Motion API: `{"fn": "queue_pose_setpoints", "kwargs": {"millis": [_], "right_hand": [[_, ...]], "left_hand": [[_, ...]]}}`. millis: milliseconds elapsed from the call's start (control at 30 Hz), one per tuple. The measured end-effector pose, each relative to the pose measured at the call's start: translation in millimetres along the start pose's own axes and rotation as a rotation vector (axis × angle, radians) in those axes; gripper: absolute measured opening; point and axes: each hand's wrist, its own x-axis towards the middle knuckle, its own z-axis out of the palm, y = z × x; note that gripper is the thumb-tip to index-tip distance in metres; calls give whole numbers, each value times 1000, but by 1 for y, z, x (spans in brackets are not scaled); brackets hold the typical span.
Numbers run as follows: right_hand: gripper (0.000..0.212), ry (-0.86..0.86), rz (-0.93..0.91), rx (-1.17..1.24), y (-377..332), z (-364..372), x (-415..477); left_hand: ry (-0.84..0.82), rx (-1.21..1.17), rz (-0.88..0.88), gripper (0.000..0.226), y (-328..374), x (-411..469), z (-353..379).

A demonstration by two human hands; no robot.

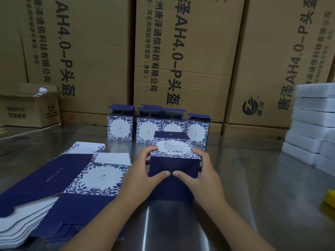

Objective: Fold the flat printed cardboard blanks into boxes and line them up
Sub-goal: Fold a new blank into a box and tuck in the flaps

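Note:
A navy and white floral box (175,161) lies on its side on the steel table, barcode face up. My left hand (140,175) grips its left side, thumb on the near navy face. My right hand (203,173) grips the right side, its thumb meeting the left thumb. Behind it stands a row of several folded boxes (157,127) with their top flaps open. A stack of flat printed blanks (59,180) lies on the table to the left.
Tall brown cartons (181,57) wall off the back of the steel table (253,187). A small open carton (30,109) sits at far left. White foam blocks (311,124) are stacked at right. A yellow object (330,198) pokes in at the right edge.

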Motion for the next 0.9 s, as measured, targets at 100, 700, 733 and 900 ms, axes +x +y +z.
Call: {"fn": "queue_pose_setpoints", "kwargs": {"millis": [100, 700, 733, 900], "right_hand": [[65, 26, 12, -39, -1, 3, 1], [56, 127, 50, -173, -9, 7, 4], [57, 111, 41, -168, -9, 6, 4], [59, 25, 23, -40, -5, 3, 1]], "left_hand": [[37, 78, 32, 64, 5, -1, 1], [147, 131, -13, 56, 5, 0, 7], [137, 119, -14, 56, 3, 1, 7], [-23, 9, -65, 72, -1, 0, 3]]}}
